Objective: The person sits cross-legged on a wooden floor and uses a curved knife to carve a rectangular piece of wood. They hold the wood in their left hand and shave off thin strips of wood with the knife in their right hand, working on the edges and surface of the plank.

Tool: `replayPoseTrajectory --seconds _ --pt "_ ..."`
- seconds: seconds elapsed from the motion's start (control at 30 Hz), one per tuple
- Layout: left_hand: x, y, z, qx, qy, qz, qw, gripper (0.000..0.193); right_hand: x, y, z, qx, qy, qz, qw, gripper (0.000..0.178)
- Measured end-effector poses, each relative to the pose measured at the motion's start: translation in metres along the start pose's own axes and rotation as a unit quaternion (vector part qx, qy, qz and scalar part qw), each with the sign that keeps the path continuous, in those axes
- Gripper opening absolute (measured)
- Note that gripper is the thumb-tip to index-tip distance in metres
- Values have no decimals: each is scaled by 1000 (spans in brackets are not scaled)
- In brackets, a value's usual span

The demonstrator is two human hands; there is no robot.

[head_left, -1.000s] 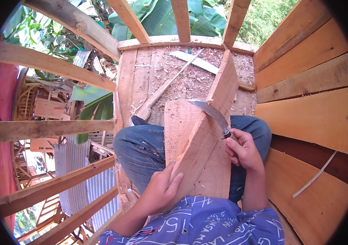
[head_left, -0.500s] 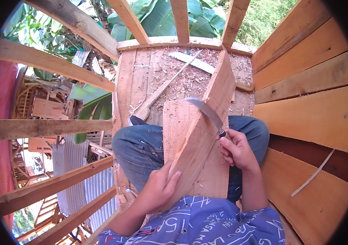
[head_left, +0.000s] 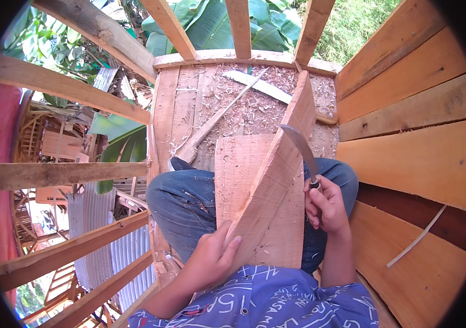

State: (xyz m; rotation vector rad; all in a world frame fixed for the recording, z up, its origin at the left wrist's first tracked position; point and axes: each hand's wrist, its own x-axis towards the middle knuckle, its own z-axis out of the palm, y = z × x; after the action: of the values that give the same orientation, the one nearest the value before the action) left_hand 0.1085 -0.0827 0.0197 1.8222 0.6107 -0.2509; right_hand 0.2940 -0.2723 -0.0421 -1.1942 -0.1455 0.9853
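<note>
My left hand [head_left: 215, 256] is closed around the near end of a long wooden plank [head_left: 276, 177], thumb on its right face. The plank tilts up on edge and slants away to the upper right. My right hand [head_left: 328, 205] grips the dark handle of a knife with a curved blade [head_left: 303, 150]. The blade points up and away, just right of the plank's face; whether it touches the wood, I cannot tell. Beneath the plank, a wider flat board [head_left: 241, 161] lies across my lap, between my jeans-covered knees.
Wood shavings [head_left: 227, 106] cover the floor ahead. A tapered wooden stick [head_left: 205, 131] and a pale, curved blade-like piece [head_left: 263, 86] lie there. Slatted rails [head_left: 63, 169] stand at left, a board wall [head_left: 408, 158] at right. A thin strip [head_left: 416, 238] lies against that wall.
My right hand has moved slightly right and down. The knife blade has swung off the plank's upper edge to a more upright angle. My left hand keeps its hold.
</note>
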Motion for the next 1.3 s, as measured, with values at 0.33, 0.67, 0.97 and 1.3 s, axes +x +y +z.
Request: replayPoseTrajectory --seconds 0.33,0.67,0.97,1.3 --pt "-2 7 -7 70 -13 -6 997 36 13 6 20 -396 132 -168 893 22" --pt "-4 9 -17 90 -6 -7 996 35 24 9 18 -433 179 -146 872 22" --pt "-1 15 -12 121 -27 -7 992 37 27 11 14 -542 178 -174 803 50" --pt "-2 12 -4 134 -3 37 990 37 25 10 17 -575 186 -221 765 53"
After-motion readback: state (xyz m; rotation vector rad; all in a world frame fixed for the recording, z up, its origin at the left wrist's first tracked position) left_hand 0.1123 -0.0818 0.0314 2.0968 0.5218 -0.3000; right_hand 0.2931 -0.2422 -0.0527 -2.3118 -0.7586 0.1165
